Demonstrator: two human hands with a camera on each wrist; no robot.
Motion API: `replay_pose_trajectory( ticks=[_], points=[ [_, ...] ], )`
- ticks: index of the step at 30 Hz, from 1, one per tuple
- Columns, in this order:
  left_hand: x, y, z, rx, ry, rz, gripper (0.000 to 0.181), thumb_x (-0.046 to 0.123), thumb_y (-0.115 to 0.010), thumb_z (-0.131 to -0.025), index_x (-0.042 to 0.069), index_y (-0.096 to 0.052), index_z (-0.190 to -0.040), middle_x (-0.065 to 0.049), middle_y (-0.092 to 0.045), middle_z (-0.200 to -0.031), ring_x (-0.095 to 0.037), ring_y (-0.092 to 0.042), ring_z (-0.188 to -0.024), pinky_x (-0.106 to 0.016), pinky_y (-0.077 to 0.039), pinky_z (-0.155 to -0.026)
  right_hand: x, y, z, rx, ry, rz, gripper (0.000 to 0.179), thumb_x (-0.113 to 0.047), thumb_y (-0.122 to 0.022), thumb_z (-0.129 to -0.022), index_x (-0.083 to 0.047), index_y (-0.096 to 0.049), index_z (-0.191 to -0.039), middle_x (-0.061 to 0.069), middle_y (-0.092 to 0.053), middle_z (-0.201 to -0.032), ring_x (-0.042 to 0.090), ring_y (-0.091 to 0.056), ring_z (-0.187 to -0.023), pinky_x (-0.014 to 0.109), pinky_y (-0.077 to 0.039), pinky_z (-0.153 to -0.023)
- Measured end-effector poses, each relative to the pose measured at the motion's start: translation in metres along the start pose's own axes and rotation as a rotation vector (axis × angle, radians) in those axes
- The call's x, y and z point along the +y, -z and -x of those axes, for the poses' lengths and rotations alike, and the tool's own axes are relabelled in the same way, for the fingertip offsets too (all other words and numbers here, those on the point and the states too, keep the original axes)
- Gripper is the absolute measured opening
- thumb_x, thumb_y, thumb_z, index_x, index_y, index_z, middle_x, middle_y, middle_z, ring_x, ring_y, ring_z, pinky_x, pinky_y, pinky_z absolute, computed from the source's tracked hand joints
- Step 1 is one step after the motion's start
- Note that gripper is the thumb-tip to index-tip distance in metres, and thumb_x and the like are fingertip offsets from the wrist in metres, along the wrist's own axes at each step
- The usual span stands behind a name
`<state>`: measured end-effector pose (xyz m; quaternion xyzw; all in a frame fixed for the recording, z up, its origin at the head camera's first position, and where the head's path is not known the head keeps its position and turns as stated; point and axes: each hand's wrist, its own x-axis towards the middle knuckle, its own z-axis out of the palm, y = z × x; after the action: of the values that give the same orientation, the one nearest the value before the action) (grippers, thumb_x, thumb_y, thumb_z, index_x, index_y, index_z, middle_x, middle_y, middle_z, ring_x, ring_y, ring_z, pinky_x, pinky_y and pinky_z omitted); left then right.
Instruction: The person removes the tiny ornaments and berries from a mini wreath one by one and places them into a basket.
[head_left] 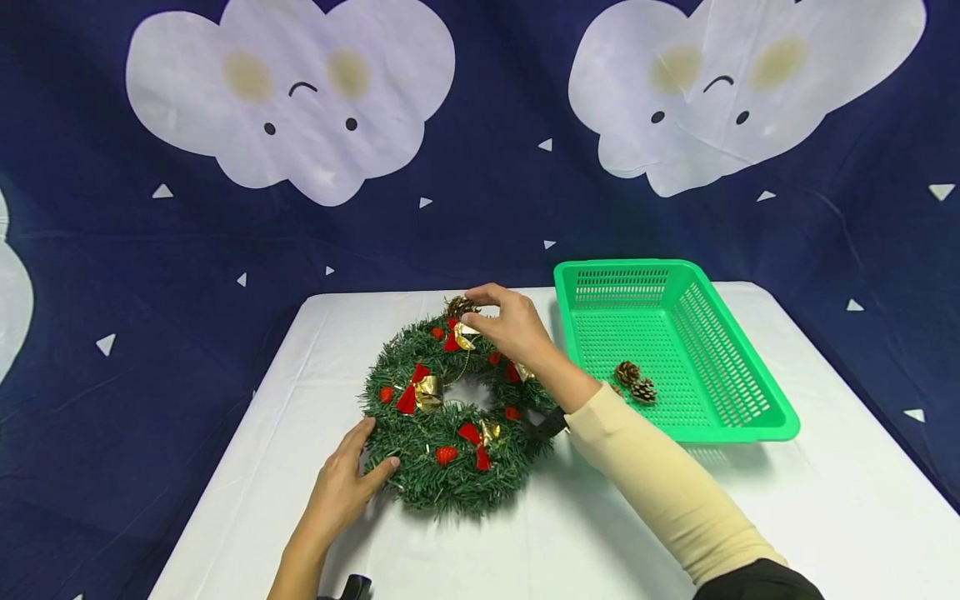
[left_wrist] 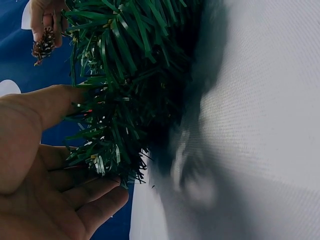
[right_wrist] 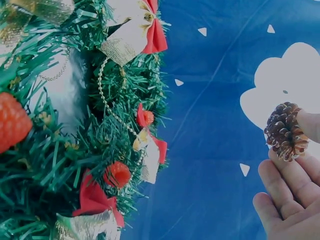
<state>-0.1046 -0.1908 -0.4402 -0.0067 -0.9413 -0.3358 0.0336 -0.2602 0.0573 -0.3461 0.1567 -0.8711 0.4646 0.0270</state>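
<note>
A green wreath (head_left: 450,492) with red and gold bows and red berries lies on the white table. My right hand (head_left: 512,323) pinches a brown pine cone (right_wrist: 285,131) between thumb and fingers, above the wreath's far edge in the head view. In the right wrist view the cone stands apart from the wreath, over the blue backdrop. My left hand (head_left: 341,483) holds the wreath's near left side, its thumb on top; the left wrist view shows the fingers (left_wrist: 102,200) curving under the green needles.
To the right stands a green plastic basket (head_left: 750,375) with several holes in its walls. Two pine cones (head_left: 642,390) lie at its near left. A white cloth covers the table (head_left: 285,400), and a dark blue backdrop (head_left: 495,167) with clouds hangs behind it.
</note>
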Motion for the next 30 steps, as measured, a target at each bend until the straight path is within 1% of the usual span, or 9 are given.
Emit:
replay_pose_trajectory(
  ticks=[3,9,13,17,20,24,30],
  points=[
    [-0.001,-0.001,0.000,-0.002,0.001,-0.001,0.073,0.030,-0.067,-0.087,0.001,-0.034,-0.145,-0.020,-0.033,-0.151,-0.043,-0.035,-0.135,-0.060,-0.033,-0.106,0.002,0.004,0.003,0.030,0.017,-0.014,0.037,-0.034,-0.069,-0.085,-0.023,-0.062,-0.120,-0.001,-0.066,-0.121,0.023,-0.056,-0.120,0.045,-0.046,-0.100],
    [-0.002,-0.001,-0.001,0.000,0.004,0.002,0.074,0.030,-0.067,-0.086,0.001,-0.033,-0.145,-0.020,-0.033,-0.151,-0.044,-0.035,-0.135,-0.061,-0.032,-0.106,0.007,0.015,0.007,0.082,0.046,-0.032,0.037,-0.031,-0.070,-0.084,-0.021,-0.063,-0.119,0.004,-0.067,-0.119,0.025,-0.058,-0.119,0.045,-0.048,-0.097],
    [-0.002,-0.002,-0.002,-0.012,0.014,0.007,0.074,0.029,-0.067,-0.086,0.001,-0.032,-0.146,-0.019,-0.031,-0.152,-0.043,-0.034,-0.136,-0.061,-0.031,-0.108,0.013,0.022,0.011,0.080,0.019,-0.071,0.038,-0.030,-0.070,-0.085,-0.019,-0.062,-0.120,0.006,-0.066,-0.121,0.026,-0.055,-0.122,0.047,-0.047,-0.098],
    [-0.001,-0.002,-0.002,-0.015,0.013,0.008,0.074,0.028,-0.067,-0.086,0.001,-0.032,-0.146,-0.019,-0.031,-0.152,-0.043,-0.033,-0.136,-0.061,-0.031,-0.108,0.017,0.029,0.014,0.085,0.012,-0.109,0.038,-0.028,-0.070,-0.085,-0.017,-0.062,-0.120,0.007,-0.065,-0.121,0.026,-0.054,-0.123,0.047,-0.045,-0.101],
    [-0.001,-0.002,-0.001,-0.015,0.011,0.006,0.074,0.028,-0.067,-0.087,0.001,-0.031,-0.146,-0.020,-0.031,-0.152,-0.043,-0.034,-0.136,-0.061,-0.031,-0.107,0.020,0.032,0.016,0.097,0.004,-0.106,0.037,-0.030,-0.070,-0.085,-0.019,-0.063,-0.120,0.005,-0.065,-0.120,0.025,-0.053,-0.124,0.047,-0.045,-0.101],
    [-0.001,-0.002,-0.001,-0.012,0.012,0.001,0.074,0.029,-0.067,-0.087,0.001,-0.031,-0.146,-0.020,-0.031,-0.152,-0.044,-0.033,-0.136,-0.061,-0.032,-0.107,0.023,0.036,0.020,0.097,-0.007,-0.119,0.037,-0.031,-0.069,-0.086,-0.020,-0.062,-0.121,0.004,-0.063,-0.123,0.024,-0.052,-0.125,0.047,-0.046,-0.100],
    [0.000,-0.003,-0.001,-0.008,0.015,-0.002,0.074,0.029,-0.067,-0.087,0.001,-0.031,-0.146,-0.020,-0.031,-0.152,-0.044,-0.033,-0.136,-0.062,-0.032,-0.107,0.026,0.043,0.024,0.108,-0.006,-0.150,0.038,-0.029,-0.069,-0.086,-0.018,-0.061,-0.122,0.006,-0.062,-0.126,0.025,-0.052,-0.126,0.046,-0.046,-0.100]
  ],
)
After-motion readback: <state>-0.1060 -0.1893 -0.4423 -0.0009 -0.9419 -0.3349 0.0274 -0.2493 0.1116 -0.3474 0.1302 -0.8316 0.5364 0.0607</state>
